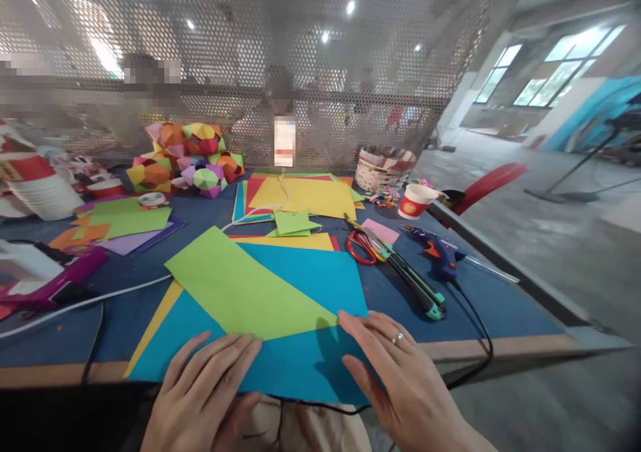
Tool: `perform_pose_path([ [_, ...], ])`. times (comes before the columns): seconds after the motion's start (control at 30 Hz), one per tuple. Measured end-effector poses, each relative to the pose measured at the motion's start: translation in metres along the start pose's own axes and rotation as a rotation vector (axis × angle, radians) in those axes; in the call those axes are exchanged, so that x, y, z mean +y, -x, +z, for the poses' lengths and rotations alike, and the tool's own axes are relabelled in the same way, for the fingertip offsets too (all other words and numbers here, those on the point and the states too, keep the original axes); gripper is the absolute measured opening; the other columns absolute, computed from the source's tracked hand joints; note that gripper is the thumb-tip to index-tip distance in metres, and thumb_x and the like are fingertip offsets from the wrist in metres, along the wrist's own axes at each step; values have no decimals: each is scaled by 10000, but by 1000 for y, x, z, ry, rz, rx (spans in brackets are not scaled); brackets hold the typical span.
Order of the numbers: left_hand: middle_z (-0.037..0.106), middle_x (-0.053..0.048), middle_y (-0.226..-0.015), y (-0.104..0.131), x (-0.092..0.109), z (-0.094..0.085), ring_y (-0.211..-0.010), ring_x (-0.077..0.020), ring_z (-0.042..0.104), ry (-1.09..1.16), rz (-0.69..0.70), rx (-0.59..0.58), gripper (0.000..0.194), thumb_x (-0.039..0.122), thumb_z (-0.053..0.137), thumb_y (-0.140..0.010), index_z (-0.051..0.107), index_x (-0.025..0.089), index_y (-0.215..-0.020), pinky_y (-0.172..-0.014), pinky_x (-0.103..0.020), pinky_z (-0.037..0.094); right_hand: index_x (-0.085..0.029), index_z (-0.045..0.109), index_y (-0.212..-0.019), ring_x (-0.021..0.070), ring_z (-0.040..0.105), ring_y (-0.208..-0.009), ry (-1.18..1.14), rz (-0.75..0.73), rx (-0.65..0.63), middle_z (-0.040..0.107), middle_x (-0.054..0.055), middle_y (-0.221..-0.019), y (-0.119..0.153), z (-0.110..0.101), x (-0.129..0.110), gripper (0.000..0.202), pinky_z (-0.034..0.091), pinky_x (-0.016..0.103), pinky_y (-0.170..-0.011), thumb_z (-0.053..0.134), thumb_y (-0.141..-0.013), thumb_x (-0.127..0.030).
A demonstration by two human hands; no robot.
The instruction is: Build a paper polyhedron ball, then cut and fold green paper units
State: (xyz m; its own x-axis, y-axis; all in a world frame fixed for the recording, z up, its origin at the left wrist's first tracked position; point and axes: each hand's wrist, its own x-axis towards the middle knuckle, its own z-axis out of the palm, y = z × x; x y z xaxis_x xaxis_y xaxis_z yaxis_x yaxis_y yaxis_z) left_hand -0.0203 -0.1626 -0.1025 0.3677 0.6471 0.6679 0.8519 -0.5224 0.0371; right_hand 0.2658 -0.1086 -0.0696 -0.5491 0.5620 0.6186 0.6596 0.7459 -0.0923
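A light green sheet of paper (250, 292), apparently folded at an angle, lies on a larger blue sheet (300, 372) at the table's front edge. My left hand (205, 385) rests with fingers stretched out, the tips at the green paper's lower edge. On the other side, the fingertips of my right hand (395, 372) touch the pointed right corner of the green paper. Its thumb stands apart from the fingers, over the blue sheet, and a ring shows on one finger. Yellow paper (157, 322) sticks out from beneath the blue.
To the right lie red-handled scissors (361, 248), a utility knife (408, 275) and a glue gun (443, 255) with its cord. Behind are stacked coloured papers (310, 195), a phone (284, 141), a paper cup (416, 200) and folded paper balls (200, 161). A white cable (125, 292) crosses the left.
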Motion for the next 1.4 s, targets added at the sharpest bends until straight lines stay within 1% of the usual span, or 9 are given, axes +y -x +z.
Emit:
perform_pose_path([
  [0.17, 715, -92, -1156, -8, 3, -3, -1140, -221, 609, 85, -36, 32, 300, 239, 498, -1027, 644, 164, -1278, -1056, -386, 407, -117, 546, -1352, 242, 674, -1123, -59, 0, -131, 719, 130, -1226, -31, -6, -1, 351, 622, 384, -914, 501, -1010, -178],
  [0.33, 714, -58, -1088, -15, 1, -5, -1046, -196, 620, 73, -46, 14, 244, 177, 580, -979, 661, 182, -1209, -937, -320, 451, -75, 575, -1349, 308, 616, -1253, 92, -204, -478, 650, 165, -1358, -58, -11, -5, 582, 560, 449, -1048, 600, -775, 19],
  [0.5, 698, -45, -990, -23, 6, -1, -925, -193, 628, 24, -85, 33, 196, 174, 585, -983, 664, 179, -1163, -871, -337, 457, -68, 532, -1416, 325, 698, -1081, 215, -225, -725, 635, 198, -1370, -80, -12, -16, 714, 637, 426, -852, 683, -721, -1],
  [0.63, 679, -35, -913, -30, 10, 0, -835, -189, 614, 0, -107, 70, 154, 196, 563, -1000, 676, 174, -1102, -815, -342, 445, -94, 555, -1399, 290, 723, -949, 299, -273, -648, 690, 161, -1281, -83, -3, -17, 604, 629, 398, -740, 690, -812, -65],
  [0.9, 690, -43, -852, -37, 13, 1, -795, -210, 626, -80, -90, 142, 168, 222, 555, -1005, 697, 149, -1057, -781, -356, 451, -124, 701, -1066, 205, 661, -758, 300, -356, -220, 765, 76, -979, -63, 6, -8, 183, 482, 343, -606, 588, -931, -73],
  [1.03, 737, -45, -908, -35, 12, 2, -852, -212, 661, -53, -25, 143, 188, 150, 523, -1006, 709, 151, -1034, -831, -359, 474, -130, 701, -1000, 161, 633, -733, 108, -425, -68, 770, 42, -924, -47, -3, -14, 281, 447, 321, -638, 423, -1038, -104],
  [1.13, 755, -48, -963, -30, 9, 4, -918, -204, 687, 1, 4, 147, 213, 98, 516, -995, 716, 153, -1040, -864, -348, 495, -128, 682, -1090, 144, 642, -817, -56, -411, -55, 776, 35, -974, -39, -3, -16, 225, 471, 289, -726, 463, -1040, -130],
  [1.27, 761, -35, -998, -22, 4, 6, -962, -179, 707, 97, -19, 128, 244, 63, 533, -972, 722, 180, -1072, -938, -337, 503, -140, 613, -1228, 186, 661, -977, -170, -175, -144, 761, 77, -1120, -33, 4, -12, 306, 514, 331, -854, 477, -964, -68],
  [1.4, 767, -31, -1072, -16, -4, 5, -1012, -173, 706, 113, 30, 52, 302, 51, 528, -954, 702, 197, -1153, -998, -348, 489, -183, 580, -1240, 215, 666, -989, -286, -30, -174, 759, 70, -1088, -30, 12, -13, 400, 547, 362, -848, 500, -890, -8],
])
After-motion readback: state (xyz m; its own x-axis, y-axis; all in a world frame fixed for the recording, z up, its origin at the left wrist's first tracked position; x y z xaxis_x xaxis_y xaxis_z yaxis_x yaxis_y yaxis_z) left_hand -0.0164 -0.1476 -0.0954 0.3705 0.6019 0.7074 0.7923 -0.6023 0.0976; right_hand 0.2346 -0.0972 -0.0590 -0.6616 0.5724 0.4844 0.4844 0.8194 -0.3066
